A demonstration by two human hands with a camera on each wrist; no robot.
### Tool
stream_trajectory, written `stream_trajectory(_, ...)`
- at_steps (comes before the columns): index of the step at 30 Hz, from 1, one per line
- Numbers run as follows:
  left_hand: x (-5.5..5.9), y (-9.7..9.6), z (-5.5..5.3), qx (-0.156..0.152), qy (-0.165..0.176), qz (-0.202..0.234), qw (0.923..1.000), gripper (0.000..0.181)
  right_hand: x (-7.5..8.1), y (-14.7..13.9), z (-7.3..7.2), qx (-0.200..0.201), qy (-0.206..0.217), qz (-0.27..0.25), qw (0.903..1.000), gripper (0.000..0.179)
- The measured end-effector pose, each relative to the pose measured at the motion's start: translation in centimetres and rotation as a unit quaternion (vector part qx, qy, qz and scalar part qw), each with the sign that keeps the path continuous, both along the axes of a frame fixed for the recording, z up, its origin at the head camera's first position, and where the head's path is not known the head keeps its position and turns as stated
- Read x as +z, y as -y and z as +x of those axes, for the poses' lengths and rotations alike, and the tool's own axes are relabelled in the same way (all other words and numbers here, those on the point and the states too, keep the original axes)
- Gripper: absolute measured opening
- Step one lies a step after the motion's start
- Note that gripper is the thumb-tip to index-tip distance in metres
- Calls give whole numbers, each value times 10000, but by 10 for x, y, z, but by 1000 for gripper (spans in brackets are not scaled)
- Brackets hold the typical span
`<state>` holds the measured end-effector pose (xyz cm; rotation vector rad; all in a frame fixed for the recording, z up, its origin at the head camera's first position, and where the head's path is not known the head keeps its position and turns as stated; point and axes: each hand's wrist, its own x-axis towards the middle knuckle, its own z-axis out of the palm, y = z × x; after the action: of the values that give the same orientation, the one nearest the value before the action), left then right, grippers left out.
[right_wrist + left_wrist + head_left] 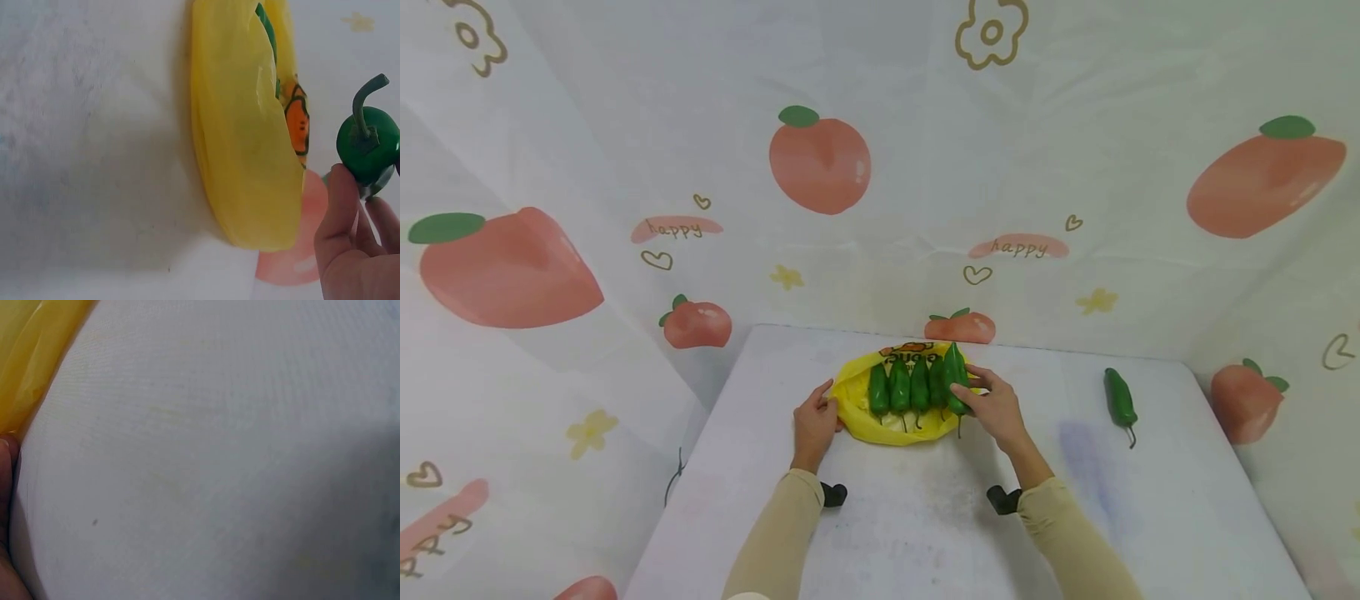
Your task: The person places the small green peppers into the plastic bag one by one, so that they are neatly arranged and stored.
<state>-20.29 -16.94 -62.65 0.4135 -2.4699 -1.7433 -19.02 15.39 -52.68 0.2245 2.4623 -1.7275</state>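
A yellow plastic bag [880,433] with printing lies spread open on the white table, with several green peppers [899,387] side by side in its mouth, stems toward me. My right hand [997,407] grips another green pepper [955,375] by its sides above the bag's right end. The right wrist view shows that pepper [369,147] stem-on, between thumb and fingers, beside the bag [244,137]. At the bag's left edge, my left hand [815,425] pinches the rim. Only a sliver of that hand [6,487] shows in the left wrist view, against the yellow plastic.
One more green pepper [1121,398] lies on the table [925,533] to the right. A white curtain [910,275] printed with fruit and flowers rises behind and along both sides. A thin dark cord [675,475] hangs at the table's left edge.
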Motion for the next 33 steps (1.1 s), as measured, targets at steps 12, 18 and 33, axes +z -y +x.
stream_trajectory(12,0,-1,0,-7,26,-2,10000,44,-11,29,-1,-6,-122,55,9999,68)
stream_trajectory(18,-2,1,-1,-2,-90,18,10000,44,-12,43,-5,-190,-411,398,9982,67)
stream_trajectory(33,0,0,0,14,-116,37,9999,44,-7,74,-23,-114,-664,943,9933,63)
